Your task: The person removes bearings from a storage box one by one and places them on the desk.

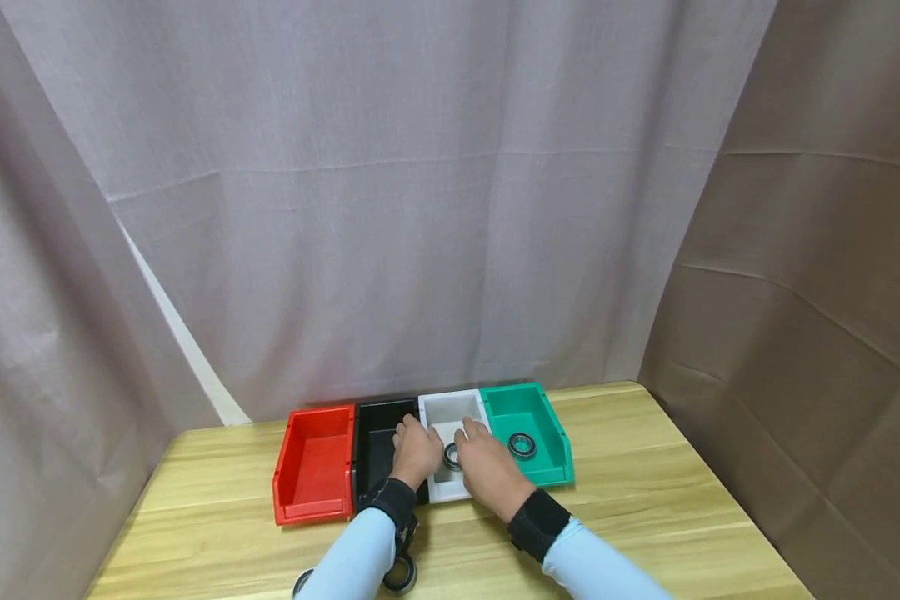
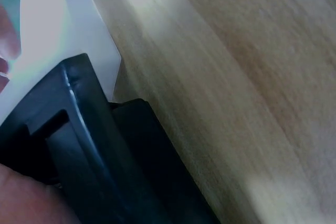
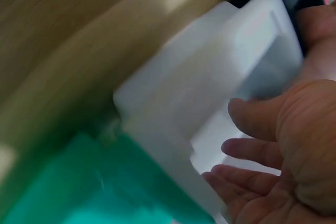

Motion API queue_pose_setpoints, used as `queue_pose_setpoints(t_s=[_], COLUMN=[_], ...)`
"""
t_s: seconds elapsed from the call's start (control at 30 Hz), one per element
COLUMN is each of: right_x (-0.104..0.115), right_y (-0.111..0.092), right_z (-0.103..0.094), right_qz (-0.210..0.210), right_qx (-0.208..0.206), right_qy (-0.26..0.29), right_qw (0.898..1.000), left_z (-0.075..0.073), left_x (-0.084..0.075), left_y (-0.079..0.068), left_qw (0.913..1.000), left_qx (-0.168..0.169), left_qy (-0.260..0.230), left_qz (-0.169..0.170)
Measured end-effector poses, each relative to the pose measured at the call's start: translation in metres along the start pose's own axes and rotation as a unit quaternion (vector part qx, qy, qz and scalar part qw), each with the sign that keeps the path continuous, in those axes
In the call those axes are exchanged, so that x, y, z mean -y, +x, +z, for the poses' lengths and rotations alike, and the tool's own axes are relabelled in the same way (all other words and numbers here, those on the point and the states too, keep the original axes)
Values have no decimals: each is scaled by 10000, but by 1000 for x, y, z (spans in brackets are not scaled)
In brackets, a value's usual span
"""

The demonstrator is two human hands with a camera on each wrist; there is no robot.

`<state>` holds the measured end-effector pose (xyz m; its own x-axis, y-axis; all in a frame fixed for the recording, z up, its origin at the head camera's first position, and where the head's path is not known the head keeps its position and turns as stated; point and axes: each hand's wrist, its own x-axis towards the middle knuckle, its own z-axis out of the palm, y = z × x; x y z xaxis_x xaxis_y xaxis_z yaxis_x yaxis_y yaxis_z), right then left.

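Four bins stand side by side on one wooden table (image 1: 645, 508): one red bin (image 1: 318, 462), one black bin (image 1: 376, 450), one white bin (image 1: 450, 492) and one green bin (image 1: 512, 408); four dark rings are visible, one ring in the white bin (image 1: 446, 457), one ring in the green bin (image 1: 522, 456) and two on the table by the left sleeve (image 1: 352, 558), which partly covers one of them. Two hands reach in; the right hand (image 1: 492, 472), over the white bin, has its fingers apart and holds nothing; the left hand (image 1: 416, 452), by the black bin's edge, shows its thumb apart from its fingers.
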<state>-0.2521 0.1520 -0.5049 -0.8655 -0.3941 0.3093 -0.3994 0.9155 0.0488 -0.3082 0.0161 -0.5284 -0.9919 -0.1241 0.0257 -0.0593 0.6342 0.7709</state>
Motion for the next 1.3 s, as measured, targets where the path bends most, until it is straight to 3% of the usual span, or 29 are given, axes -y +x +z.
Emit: queue_pose_setpoints(t_s=[0.1,0.33,0.53,0.67,0.83,1.0,1.2,1.3], right_x=[5,13,13,11,9,9,10,10], right_y=[7,25,32,32,32,32,34,33], right_z=[9,26,35,38,42,42,42,41], right_qz=[221,576,841,750,546,620,688,674], right_qx=[163,89,367,417,346,497,636,644], right_qy=[-1,-204,343,640,574,605,599,623], right_qw=[9996,9981,9952,9943,9963,9950,9938,9937], left_z=[0,-1,-2,-3,-3,-1,12,8], left_x=[0,-1,-4,-5,-3,0,15,10], left_y=[1,0,-4,-6,-4,-1,8,6], left_qw=[10000,10000,9999,9999,9999,9997,9994,9996], left_qx=[13,-45,-105,-119,-122,-108,-334,-256], left_qy=[-24,3,-31,-59,-26,-201,-29,-143], left_qz=[-5,-18,16,-11,-47,-50,83,12])
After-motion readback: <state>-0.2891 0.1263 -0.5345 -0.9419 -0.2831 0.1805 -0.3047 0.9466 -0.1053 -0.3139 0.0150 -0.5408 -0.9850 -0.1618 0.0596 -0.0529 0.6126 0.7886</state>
